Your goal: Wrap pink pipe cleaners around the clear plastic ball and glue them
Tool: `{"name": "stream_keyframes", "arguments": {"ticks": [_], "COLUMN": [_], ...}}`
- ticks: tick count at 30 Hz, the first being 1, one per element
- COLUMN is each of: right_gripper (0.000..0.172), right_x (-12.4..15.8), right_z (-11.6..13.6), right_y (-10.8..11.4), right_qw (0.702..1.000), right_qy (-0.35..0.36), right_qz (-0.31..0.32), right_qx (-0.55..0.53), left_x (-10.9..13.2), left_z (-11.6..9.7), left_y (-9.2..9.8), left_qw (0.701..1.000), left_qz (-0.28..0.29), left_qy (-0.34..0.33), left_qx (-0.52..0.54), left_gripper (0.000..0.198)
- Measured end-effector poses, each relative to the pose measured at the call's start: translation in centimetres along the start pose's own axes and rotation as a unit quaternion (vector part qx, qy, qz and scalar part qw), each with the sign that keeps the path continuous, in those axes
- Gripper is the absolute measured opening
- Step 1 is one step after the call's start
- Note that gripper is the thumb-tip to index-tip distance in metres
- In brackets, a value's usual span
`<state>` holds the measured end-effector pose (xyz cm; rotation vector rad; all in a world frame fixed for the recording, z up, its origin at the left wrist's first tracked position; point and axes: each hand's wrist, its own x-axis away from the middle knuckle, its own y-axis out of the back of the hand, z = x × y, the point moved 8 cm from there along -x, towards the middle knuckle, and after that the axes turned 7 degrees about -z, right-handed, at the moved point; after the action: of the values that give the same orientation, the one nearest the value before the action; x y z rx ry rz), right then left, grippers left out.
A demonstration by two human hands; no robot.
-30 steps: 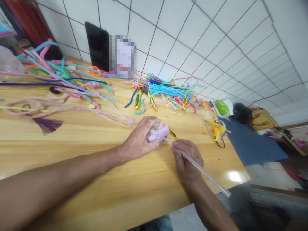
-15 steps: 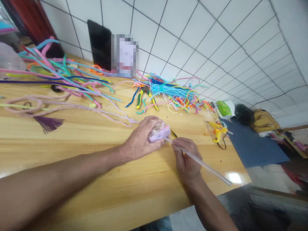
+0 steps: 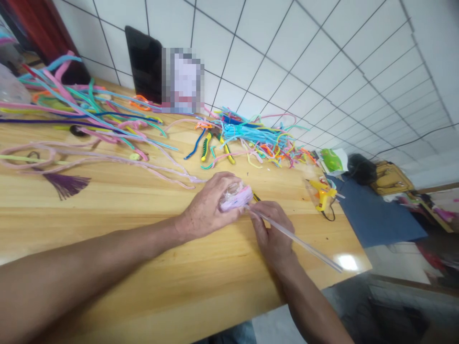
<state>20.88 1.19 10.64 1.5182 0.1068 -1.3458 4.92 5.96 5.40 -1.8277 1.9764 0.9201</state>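
My left hand (image 3: 211, 205) is closed around a small lilac-and-pink piece (image 3: 239, 199) with shiny clear plastic on its near-left side. It looks wound from fuzzy pipe cleaner, though blur and my fingers hide part of it. In my right hand (image 3: 274, 229), thumb and fingers pinch a long translucent stick (image 3: 304, 246) close to its upper end. That end meets or nearly meets the right edge of the lilac piece; I cannot tell whether it touches. The stick slants down to the right past my wrist. A yellow-and-black tool (image 3: 256, 196) lies partly hidden behind my hands.
Loose pipe cleaners (image 3: 89, 114) spread over the left of the wooden table (image 3: 161, 286), near a purple tassel (image 3: 68, 185). Pliers (image 3: 217, 143) lie before a blue pipe-cleaner bundle (image 3: 251, 134). A yellow glue gun (image 3: 323, 195) rests at right. A dark tablet (image 3: 145, 64) leans on the tiled wall.
My right hand has shifted slightly left and up with the translucent stick, closer to the lilac piece. My left hand keeps its hold. The whole view has moved a little.
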Motion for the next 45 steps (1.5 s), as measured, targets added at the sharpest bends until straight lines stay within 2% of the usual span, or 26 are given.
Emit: {"name": "stream_keyframes", "arguments": {"ticks": [6,15,24,32,45], "right_gripper": [0.029,0.023,0.029,0.024,0.025], "right_x": [0.4,0.6,0.6,0.4,0.4], "right_z": [-0.4,-0.5,-0.6,-1.1,-0.9], "right_y": [-0.2,-0.3,-0.2,0.0,-0.2], "right_qw": [1.000,0.999,0.999,0.996,0.998], "right_qy": [-0.011,-0.019,-0.018,-0.059,-0.039], "right_qz": [-0.005,-0.030,-0.031,-0.049,-0.038], "right_qx": [-0.009,-0.012,-0.020,-0.053,-0.038], "left_x": [0.0,0.0,0.0,-0.1,-0.1], "left_z": [0.2,0.2,0.2,-0.2,0.0], "left_y": [-0.1,0.0,-0.1,0.0,0.0], "left_qw": [1.000,1.000,1.000,1.000,1.000], "left_qz": [0.002,-0.005,-0.003,-0.006,-0.007], "left_qy": [0.006,0.001,0.000,-0.002,-0.007], "left_qx": [0.001,-0.002,-0.002,-0.004,0.001], "left_gripper": [0.053,0.052,0.052,0.049,0.049]}}
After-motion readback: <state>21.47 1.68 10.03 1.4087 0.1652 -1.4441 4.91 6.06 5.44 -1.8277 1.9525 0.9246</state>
